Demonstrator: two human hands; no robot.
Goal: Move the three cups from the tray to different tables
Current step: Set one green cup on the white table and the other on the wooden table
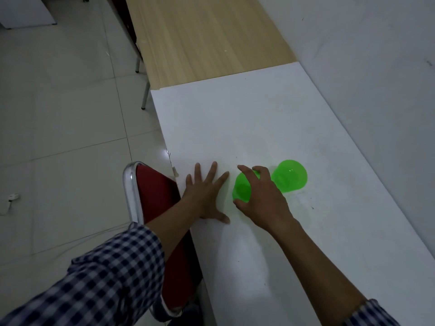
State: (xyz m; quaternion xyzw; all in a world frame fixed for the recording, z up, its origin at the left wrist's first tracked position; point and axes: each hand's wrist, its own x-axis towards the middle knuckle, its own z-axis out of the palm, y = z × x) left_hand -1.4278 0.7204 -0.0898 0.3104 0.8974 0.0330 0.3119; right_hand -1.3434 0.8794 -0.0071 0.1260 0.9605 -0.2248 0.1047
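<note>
A blue-and-white checked sleeve [94, 278] fills the lower left, its bare forearm reaching over a red chair [155, 191] with a chrome frame to the white bench [235, 118]. There the left hand [207, 196] lies flat on the surface, palm down, fingers spread apart and holding nothing. Just to its right, the right hand [261, 196] curls over a bright green plastic cup [242, 190], fingers and thumb wrapped around its sides from above. A second green cup [290, 176] stands on the bench just beyond and to the right of that hand, close to the first cup. Farther back, a light wood bench [207, 36] butts against the white one, beside a pale wall [376, 67] and a tiled floor [58, 102].
</note>
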